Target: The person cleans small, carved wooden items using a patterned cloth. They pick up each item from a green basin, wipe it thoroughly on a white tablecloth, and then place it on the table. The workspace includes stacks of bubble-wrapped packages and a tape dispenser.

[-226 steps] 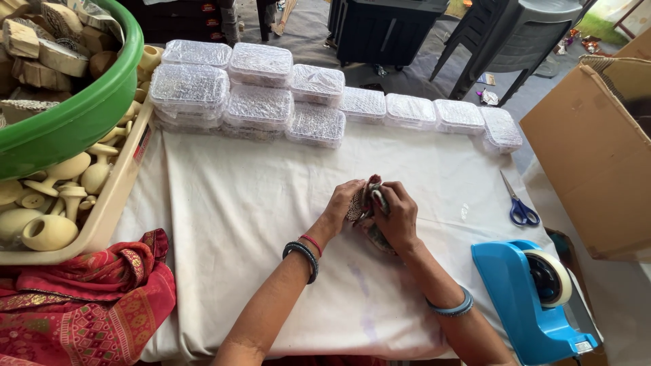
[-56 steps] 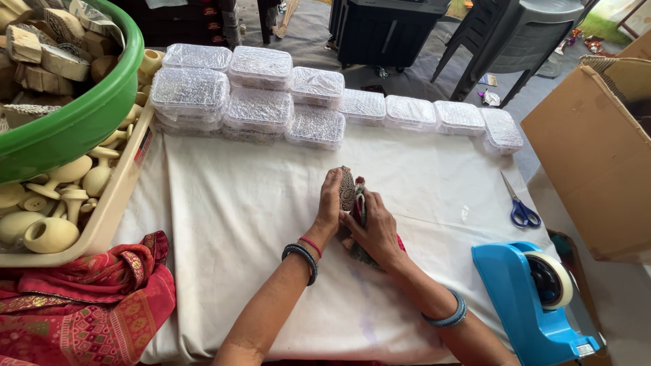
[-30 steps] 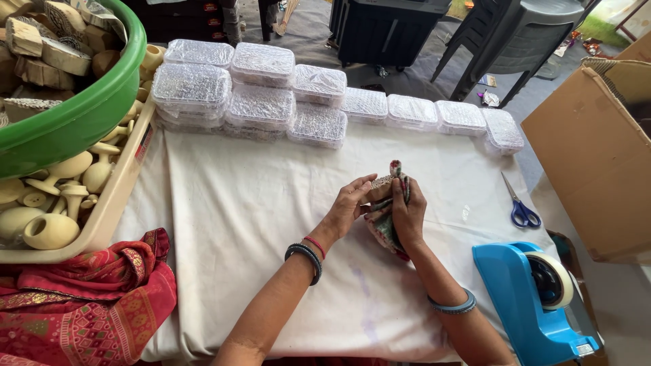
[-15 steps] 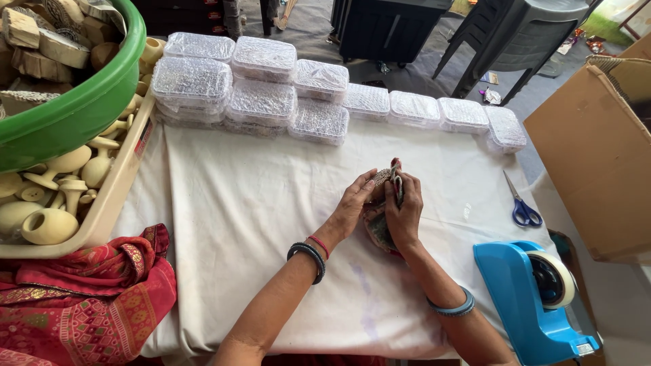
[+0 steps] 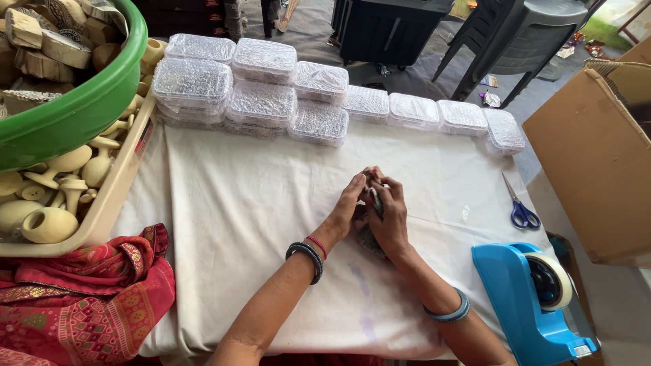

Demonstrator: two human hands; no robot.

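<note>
Hands, left and right, clasped around small wrapped object (mostly hidden) above white cloth

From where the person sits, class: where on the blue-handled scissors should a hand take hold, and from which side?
Grip the scissors by the blue handle loops, which point toward the person, with the blades aimed away toward the wrapped boxes. Come in with the right hand from the near side; the tape dispenser sits closer still, so reach over it.

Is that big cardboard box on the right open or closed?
Open. The cardboard box has its top flap standing up, and a dark gap into the inside shows beside it. What it contains cannot be told.
</note>
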